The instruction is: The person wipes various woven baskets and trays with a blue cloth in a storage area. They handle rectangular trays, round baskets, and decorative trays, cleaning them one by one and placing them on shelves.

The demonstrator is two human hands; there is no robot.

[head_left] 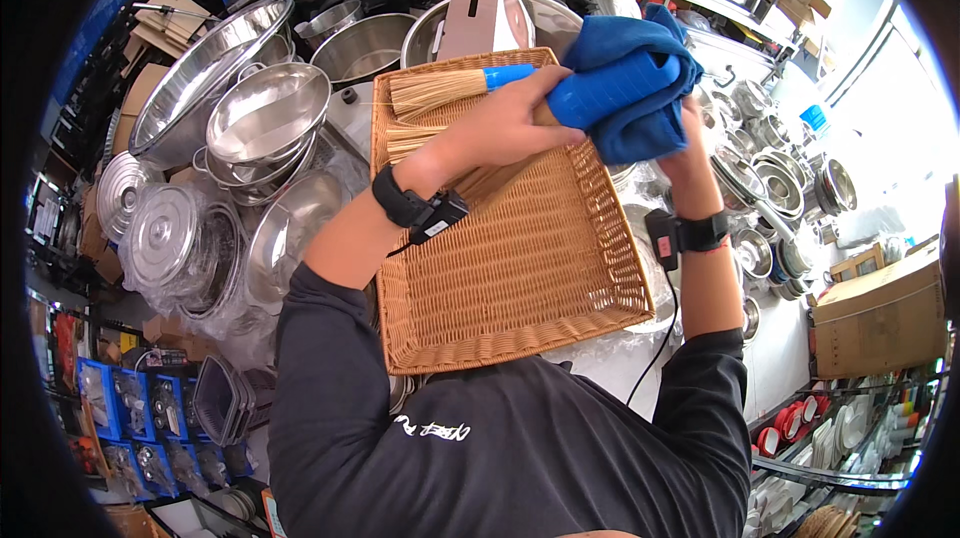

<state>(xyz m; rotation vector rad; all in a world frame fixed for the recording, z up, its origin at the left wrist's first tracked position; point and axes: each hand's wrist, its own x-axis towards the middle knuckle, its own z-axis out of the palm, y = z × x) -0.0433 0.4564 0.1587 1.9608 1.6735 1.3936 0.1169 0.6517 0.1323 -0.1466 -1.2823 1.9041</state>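
My left hand (510, 118) is closed around a bamboo-bristle brush (611, 95) near the lower end of its blue-wrapped handle. Its bristles run back beneath my left forearm, partly hidden. A blue cloth (637, 144) is bunched around the handle's far end, and my right hand (686, 140) grips it from the right; the cloth covers most of those fingers. Below both hands lies a shallow rectangular wicker basket (517, 275). At its far left rests another brush (439, 92) with a blue handle, and more bristles (409, 140) show beside it, partly behind my left arm.
Stainless steel bowls (266, 114) and plastic-wrapped metal lids (161, 238) are stacked on the left. Behind the basket stand a deep metal pot (367, 47) and an upright box (476, 13). Several small pans (780, 189) and a cardboard box (877, 313) are on the right.
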